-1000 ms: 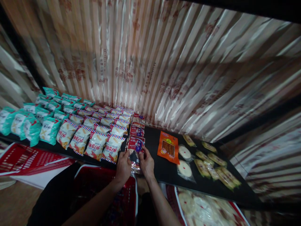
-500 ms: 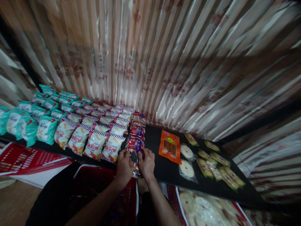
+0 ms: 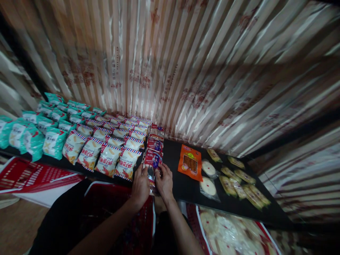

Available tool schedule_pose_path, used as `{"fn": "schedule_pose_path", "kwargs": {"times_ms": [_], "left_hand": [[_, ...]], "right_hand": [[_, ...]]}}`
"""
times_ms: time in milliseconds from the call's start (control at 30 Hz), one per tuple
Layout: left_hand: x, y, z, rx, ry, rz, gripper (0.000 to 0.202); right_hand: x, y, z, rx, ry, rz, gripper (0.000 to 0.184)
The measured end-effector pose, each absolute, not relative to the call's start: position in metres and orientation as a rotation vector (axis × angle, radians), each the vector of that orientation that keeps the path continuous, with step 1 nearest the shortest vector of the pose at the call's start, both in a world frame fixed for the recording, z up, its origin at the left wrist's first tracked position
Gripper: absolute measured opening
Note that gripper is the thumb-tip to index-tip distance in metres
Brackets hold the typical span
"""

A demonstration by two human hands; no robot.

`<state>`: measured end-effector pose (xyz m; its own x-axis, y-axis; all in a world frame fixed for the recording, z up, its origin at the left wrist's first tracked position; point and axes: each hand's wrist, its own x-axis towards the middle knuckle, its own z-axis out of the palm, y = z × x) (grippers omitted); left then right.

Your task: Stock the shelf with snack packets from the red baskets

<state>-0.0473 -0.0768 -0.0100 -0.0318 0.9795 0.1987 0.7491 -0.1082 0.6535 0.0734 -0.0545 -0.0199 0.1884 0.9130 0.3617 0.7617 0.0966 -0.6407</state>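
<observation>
Both my hands are at the front of a column of red and purple snack packets [image 3: 155,145] on the black shelf. My left hand [image 3: 141,186] grips the left edge of the nearest red snack packet [image 3: 152,158], with its thumb against the packet. On the opposite edge, my right hand [image 3: 164,180] has its fingers curled on the same packet. The packet's lower part shows clear and silvery between the hands. To the left of my left hand stand rows of white shrimp-snack bags [image 3: 128,163] with striped tops.
Teal snack bags [image 3: 54,141] fill the shelf's left end. An orange packet [image 3: 190,163], round white packaged crackers [image 3: 208,187] and several yellowish packets [image 3: 227,185] lie on the right. Red baskets [image 3: 153,219] stand below the front edge. A plastic-like striped sheet [image 3: 148,71] hangs behind.
The view has shifted slightly. Both hands stay at the sides of the nearest red packet, and the right fingers sit a little higher along its edge. The other goods keep their places.
</observation>
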Motion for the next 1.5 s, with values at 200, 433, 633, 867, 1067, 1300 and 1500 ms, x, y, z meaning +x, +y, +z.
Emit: {"fn": "schedule_pose_path", "kwargs": {"times_ms": [200, 433, 633, 867, 1067, 1300, 1500], "left_hand": [[-0.050, -0.084, -0.008, 1.954, 1.812, 0.965, 0.050], [-0.079, -0.141, 0.011, 2.162, 1.462, 1.164, 0.037], [-0.124, -0.215, -0.046, 1.889, 1.405, 0.614, 0.033], [-0.153, -0.217, -0.089, 1.495, 1.712, 0.310, 0.028], [-0.147, -0.196, -0.095, 1.352, 1.732, 0.325, 0.028], [-0.136, -0.193, -0.110, 1.223, 1.720, 0.335, 0.033], [-0.125, -0.159, -0.118, 1.136, 1.812, 0.455, 0.051]], "right_hand": [[0.074, -0.062, -0.021, -1.674, -1.588, 0.343, 0.041], [0.067, -0.097, 0.007, -1.593, -1.340, 0.360, 0.044], [0.031, -0.176, -0.005, -1.494, -1.317, 0.615, 0.029], [-0.004, -0.196, -0.069, -1.775, -1.929, 0.826, 0.023], [-0.008, -0.174, -0.082, -2.056, -2.160, 0.261, 0.034], [-0.003, -0.169, -0.097, -2.085, -2.066, 0.330, 0.024], [0.000, -0.168, -0.095, -2.298, -1.699, 0.497, 0.027]]}}
